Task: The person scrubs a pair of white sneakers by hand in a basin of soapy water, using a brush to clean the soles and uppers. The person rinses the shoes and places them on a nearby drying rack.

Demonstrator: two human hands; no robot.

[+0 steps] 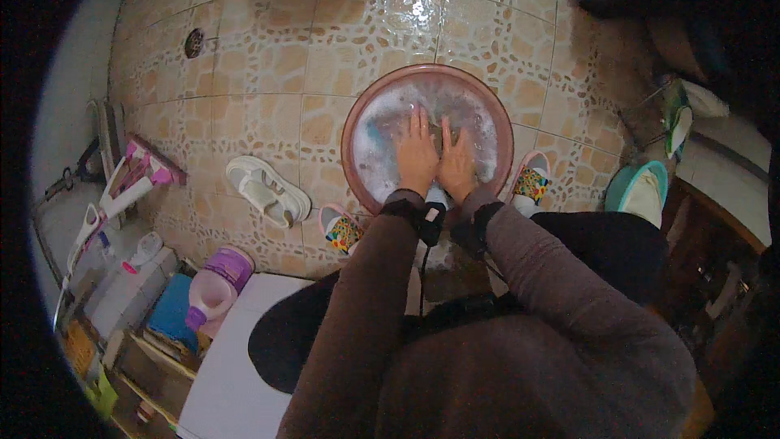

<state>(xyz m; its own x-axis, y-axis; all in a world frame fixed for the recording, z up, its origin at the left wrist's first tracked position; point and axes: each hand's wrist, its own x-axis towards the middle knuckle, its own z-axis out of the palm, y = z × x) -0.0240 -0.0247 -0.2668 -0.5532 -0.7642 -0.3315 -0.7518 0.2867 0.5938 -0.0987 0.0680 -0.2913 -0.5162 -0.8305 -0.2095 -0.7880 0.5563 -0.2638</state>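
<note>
A round reddish-brown basin [348, 154] full of white soapy water [473, 106] stands on the floor between my feet. My left hand [416, 154] reaches into the suds, back of the hand up, with its fingers stretched out and close together. Beside it, my right hand [457, 161] is also wet, with straight fingers and the thumb side toward the left hand. Something dark and greenish [439, 138] shows in the gap between the hands; its kind cannot be made out. Bluish patches appear under the foam near the left hand. What lies beneath both palms is hidden.
A white shoe [268, 191] lies on the tiled floor at left. Patterned slippers [343, 232] are on my feet. A purple-labelled bottle [219, 283], a blue box [172, 310] and a pink mop head [154, 164] sit farther left. At right stands a teal bucket [638, 187].
</note>
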